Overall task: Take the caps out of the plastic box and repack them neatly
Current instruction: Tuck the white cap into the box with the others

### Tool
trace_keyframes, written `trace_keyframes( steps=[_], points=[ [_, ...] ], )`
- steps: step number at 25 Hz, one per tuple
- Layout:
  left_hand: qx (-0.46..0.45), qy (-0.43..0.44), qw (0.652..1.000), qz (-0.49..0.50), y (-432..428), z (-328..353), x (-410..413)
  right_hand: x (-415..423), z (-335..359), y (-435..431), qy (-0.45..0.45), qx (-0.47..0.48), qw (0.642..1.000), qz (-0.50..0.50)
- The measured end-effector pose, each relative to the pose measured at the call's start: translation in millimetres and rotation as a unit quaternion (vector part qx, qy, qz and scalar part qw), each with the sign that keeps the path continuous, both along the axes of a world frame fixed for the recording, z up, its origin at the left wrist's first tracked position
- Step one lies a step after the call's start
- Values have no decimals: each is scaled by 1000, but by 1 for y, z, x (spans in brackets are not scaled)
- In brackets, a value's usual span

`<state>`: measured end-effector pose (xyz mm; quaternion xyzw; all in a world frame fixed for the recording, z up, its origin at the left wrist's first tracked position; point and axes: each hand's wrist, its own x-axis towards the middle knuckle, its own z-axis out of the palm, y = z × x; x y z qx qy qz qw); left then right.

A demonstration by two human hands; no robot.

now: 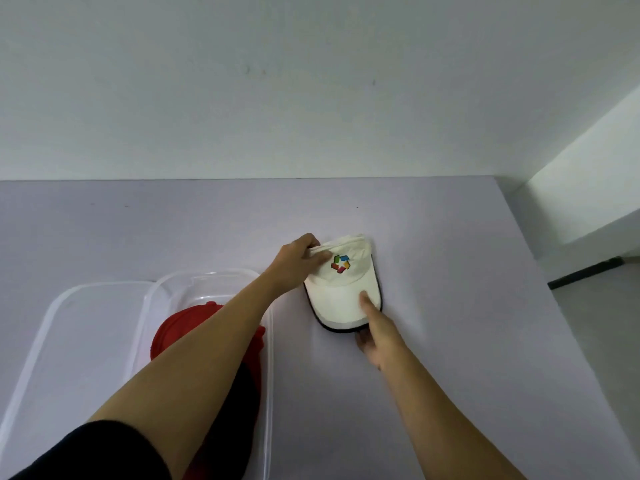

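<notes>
A white cap [341, 289] with a coloured logo and a dark-edged brim lies on the table, right of the clear plastic box [268, 358]. My left hand [298, 263] pinches the crown's left rear edge. My right hand [375, 329] holds the brim, thumb on top and fingers underneath. A second brim edge seems to lie beneath it. Red caps [173, 334] lie inside the box, partly hidden by my left forearm.
The box's clear lid [79, 327] lies flat to the left of the box. The pale lilac table [467, 341] ends at a wall behind and at an edge on the right, beyond which the floor shows.
</notes>
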<state>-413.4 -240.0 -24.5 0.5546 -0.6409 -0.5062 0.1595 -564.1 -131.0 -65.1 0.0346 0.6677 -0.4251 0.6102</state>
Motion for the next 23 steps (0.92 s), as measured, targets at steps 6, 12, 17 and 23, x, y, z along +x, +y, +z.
trace_keyframes(
  steps=[6,12,17,23],
  points=[
    [37,149,988,-8,6,43,18,1,28,5,-20,-135,991,4],
    [5,169,985,-40,20,107,61,32,75,16,-119,-349,929,8],
    [-16,171,985,-31,30,153,106,84,111,19,-172,-379,909,-8],
    [-4,202,977,66,42,162,150,137,136,26,-181,-385,905,-7]
  ],
)
